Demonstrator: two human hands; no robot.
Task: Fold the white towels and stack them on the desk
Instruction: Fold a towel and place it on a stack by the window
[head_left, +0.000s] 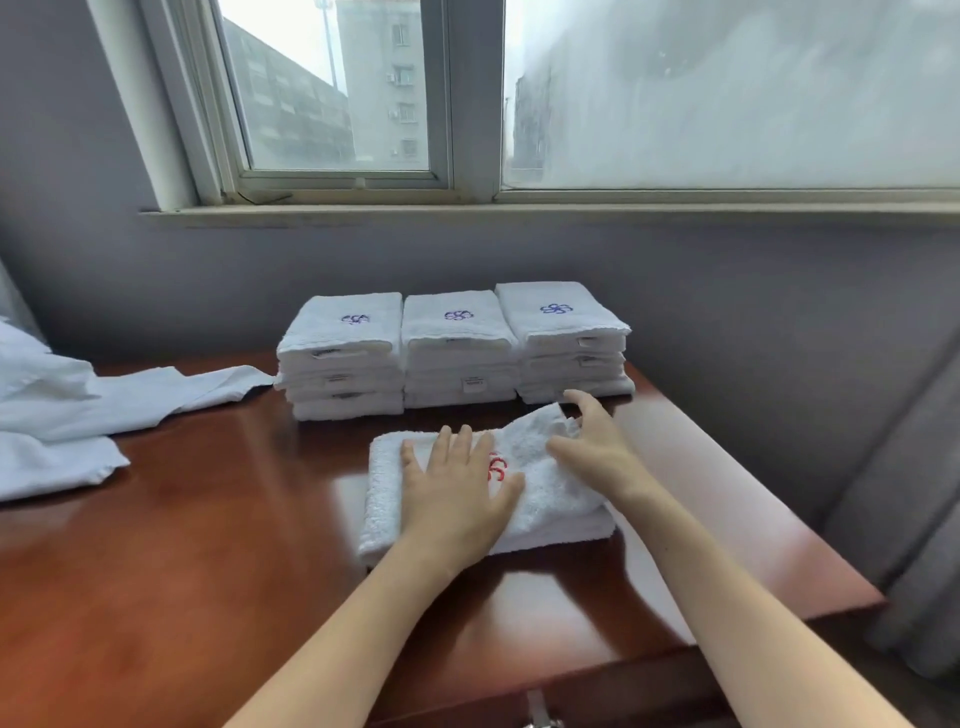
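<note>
White towel (540, 499), folded and marked with a red emblem, lay on the brown desk (208, 561) directly before the person, its long axis running from 9 to 3 o'clock. The left grip (457, 488) was released and flat, fingers straight and pointing to 12 o'clock, pressing the towel's middle and partly covering the emblem. The right grip (597, 452) was also released, fingers spread and nearly straight, touching the towel's end at 2 o'clock, where a corner stood up off the layers below instead of lying flat.

At 12 o'clock from the towel, just beyond its far edge, three stacks of folded towels with blue emblems stood side by side and touching: left stack (343, 364), middle stack (460, 358) and right stack (569, 343). Loose white linen (67, 421) sprawled at 9 to 10 o'clock, well apart from the towel.

The fold looked nearly finished. The raised corner probably needed smoothing down first, and the right grip sat on it already. The stacks lay straight ahead at 12 o'clock, so the towel could go forward without turning, and the right grip was nearer to them.
</note>
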